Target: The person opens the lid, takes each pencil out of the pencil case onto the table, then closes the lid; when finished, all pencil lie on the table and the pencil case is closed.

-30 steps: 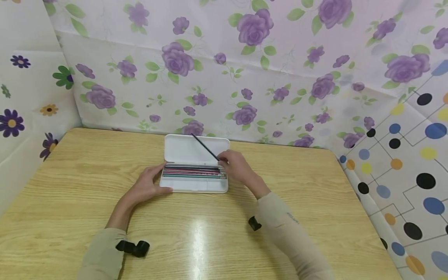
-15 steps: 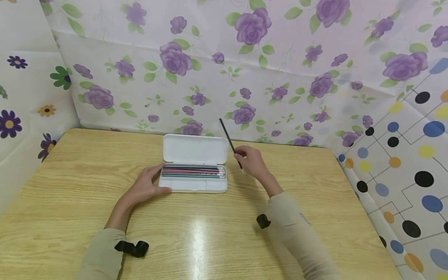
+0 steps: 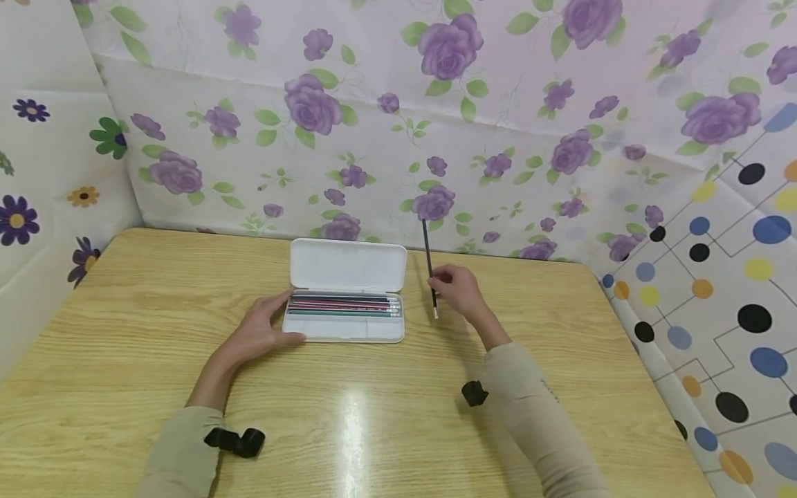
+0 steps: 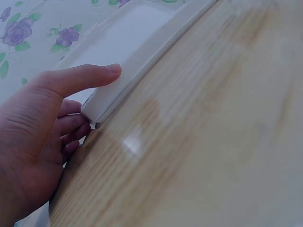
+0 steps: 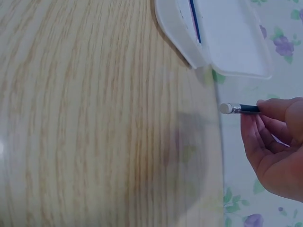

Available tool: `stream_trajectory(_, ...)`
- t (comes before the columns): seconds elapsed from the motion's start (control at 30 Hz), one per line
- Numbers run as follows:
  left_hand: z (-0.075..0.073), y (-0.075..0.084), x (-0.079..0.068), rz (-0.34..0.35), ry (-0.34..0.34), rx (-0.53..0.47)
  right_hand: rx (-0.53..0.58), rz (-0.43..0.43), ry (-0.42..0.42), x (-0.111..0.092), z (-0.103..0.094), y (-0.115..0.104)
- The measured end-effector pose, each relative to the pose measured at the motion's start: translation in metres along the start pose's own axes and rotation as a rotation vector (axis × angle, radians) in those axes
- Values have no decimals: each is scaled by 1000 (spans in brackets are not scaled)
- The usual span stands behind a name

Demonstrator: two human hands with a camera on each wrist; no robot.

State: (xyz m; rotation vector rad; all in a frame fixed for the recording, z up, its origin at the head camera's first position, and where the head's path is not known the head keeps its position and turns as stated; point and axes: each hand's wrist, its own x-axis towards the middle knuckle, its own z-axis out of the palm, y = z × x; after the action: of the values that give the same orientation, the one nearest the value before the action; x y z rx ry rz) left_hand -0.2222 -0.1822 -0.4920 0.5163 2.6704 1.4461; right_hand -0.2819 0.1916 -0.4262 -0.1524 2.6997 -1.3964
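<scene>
A white pencil case (image 3: pixel 330 329) lies on the table with its lid (image 3: pixel 349 266) folded back. Several pencils (image 3: pixel 342 304), dark, red and green, lie side by side in its rear section, eraser ends to the right. My left hand (image 3: pixel 258 332) grips the case's left end; in the left wrist view the thumb (image 4: pixel 94 78) lies along the front rim and the other fingers curl at the corner. Right of the case, my right hand (image 3: pixel 459 289) pinches a dark pencil (image 3: pixel 427 249) above the table, its white eraser end (image 5: pixel 227 109) pointing toward me.
The wooden table (image 3: pixel 349 415) ends at the back against a wall covering (image 3: pixel 373 138) with purple flowers. Another covering with coloured dots (image 3: pixel 716 311) borders the right side. Black camera mounts sit on both sleeves.
My right hand has carried the dark pencil out from over the case to its right, and the pencil has swung nearly straight away from me. The left hand stays on the case.
</scene>
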Motion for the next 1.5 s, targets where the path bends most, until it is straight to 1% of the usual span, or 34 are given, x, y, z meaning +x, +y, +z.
stream_trajectory(0.2,1,0,0,10,2,1,35,104,1,-2,4,7)
stream_trajectory(0.3,0,1,-1,0,2,6,32,131,-2,-1,8,10)
stream_trajectory(0.47,-3,2,-4,-51,-1,20,-30,134,-3,-2,17,14)
stream_trajectory(0.57,-4,2,-5,-70,-2,25,-47,146,2,-2,22,17)
stream_trajectory(0.7,-4,3,-5,-69,1,22,-64,146,19,-2,28,20)
stream_trajectory(0.83,-4,2,-5,-63,2,14,-128,120,46,-2,31,20)
stream_trajectory(0.97,-3,2,-4,-40,1,6,-183,108,62,-3,33,19)
stream_trajectory(1.33,-1,2,-2,-42,3,10,-198,110,82,-4,33,22)
stream_trajectory(1.5,0,2,-2,-64,-2,12,-198,107,84,-4,31,23)
